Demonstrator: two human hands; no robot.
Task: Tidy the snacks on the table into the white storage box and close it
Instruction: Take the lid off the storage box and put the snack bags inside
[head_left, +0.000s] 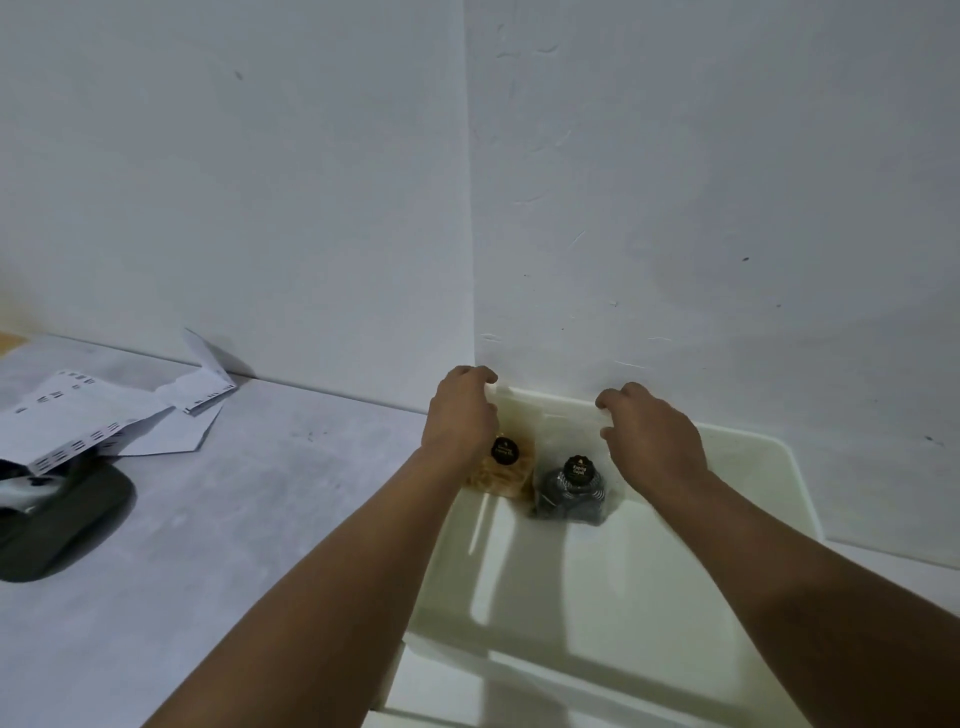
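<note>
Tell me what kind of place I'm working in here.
Probably a plain room in a home or small workspace, at a table set into a corner. A grey mottled tabletop meets bare white walls, loose printed white papers lie at the left, and an open white plastic storage box holds two snack bags.

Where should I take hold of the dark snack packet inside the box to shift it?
Grip the dark snack packet by its clear upper edge, coming straight down from above. It leans against the far wall of the white storage box, close beside the tan packet, so side access looks tight.
</note>
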